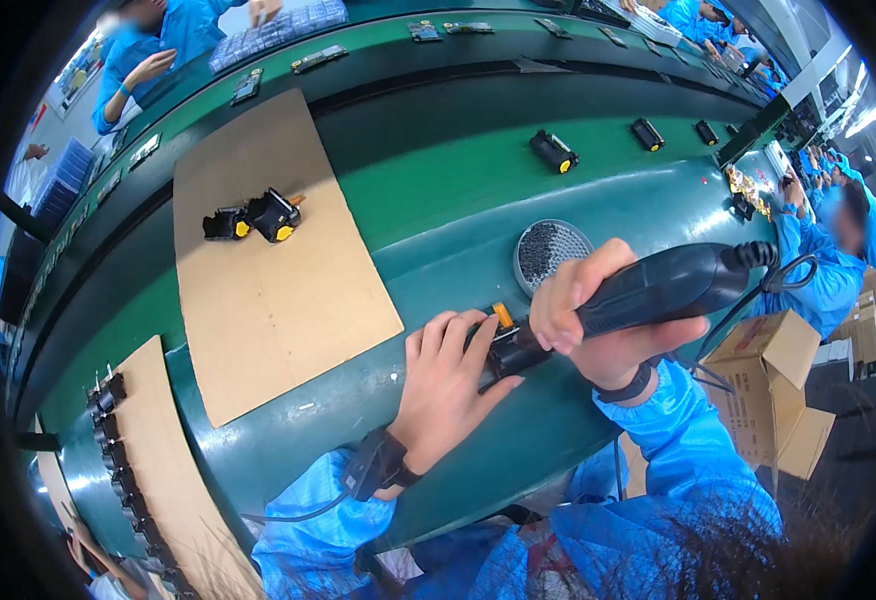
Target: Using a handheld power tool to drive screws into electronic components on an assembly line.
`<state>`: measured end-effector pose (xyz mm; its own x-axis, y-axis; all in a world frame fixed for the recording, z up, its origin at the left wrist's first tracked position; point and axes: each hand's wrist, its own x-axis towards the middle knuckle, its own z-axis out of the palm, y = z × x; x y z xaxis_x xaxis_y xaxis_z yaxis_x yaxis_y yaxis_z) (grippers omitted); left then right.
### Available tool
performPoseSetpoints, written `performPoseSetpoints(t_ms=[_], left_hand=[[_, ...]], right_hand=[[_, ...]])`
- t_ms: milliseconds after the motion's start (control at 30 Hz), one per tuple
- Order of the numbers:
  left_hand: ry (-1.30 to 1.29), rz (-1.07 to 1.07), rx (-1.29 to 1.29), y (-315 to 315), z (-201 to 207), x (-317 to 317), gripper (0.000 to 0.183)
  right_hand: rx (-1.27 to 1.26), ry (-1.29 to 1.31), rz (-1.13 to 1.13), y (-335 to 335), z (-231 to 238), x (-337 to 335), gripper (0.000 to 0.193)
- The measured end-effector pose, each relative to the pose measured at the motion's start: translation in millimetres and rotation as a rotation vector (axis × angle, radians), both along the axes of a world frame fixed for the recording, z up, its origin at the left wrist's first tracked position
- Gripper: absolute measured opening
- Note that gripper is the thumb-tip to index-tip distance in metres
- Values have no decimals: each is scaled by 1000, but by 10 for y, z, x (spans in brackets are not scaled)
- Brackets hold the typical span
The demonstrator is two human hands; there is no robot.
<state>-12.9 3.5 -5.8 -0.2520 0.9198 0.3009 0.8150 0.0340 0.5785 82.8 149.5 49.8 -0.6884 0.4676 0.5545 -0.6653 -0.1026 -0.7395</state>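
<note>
My right hand [598, 310] is wrapped round a black electric screwdriver [673, 285], whose coiled cord trails off to the right. The tool's nose slants down and left toward a small black housing [503, 350] on the green bench. My left hand [448, 385] holds that housing by its side, fingers and thumb round it. An orange flex tab [502, 315] sticks up from the housing. The screwdriver's tip and much of the housing are hidden. Just beyond my hands stands a round dish [550, 252] of small dark pieces, probably screws.
A cardboard sheet [278, 320] at left carries two black housings [253, 217] with yellow parts. More housings [555, 152] lie on the green belt. A row of black parts [118, 450] lines the left cardboard. An open carton [763, 385] stands right; co-workers [838, 240] sit nearby.
</note>
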Motion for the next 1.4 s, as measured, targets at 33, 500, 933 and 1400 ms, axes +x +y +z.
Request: performPoseSetpoints(t_ms=[33,500,933,1400], left_hand=[[0,5,0,-6,-3,-5,67],[1,2,31,7,-40,-9,59],[-11,7,42,8,-35,-2,58],[9,3,25,15,-20,-9,57]], right_hand=[[-16,2,25,-13,-40,-11,94],[14,-53,60,-24,-187,-57,98],[57,-75,78,-18,-193,-42,97],[16,-102,176,21,-276,-88,94]])
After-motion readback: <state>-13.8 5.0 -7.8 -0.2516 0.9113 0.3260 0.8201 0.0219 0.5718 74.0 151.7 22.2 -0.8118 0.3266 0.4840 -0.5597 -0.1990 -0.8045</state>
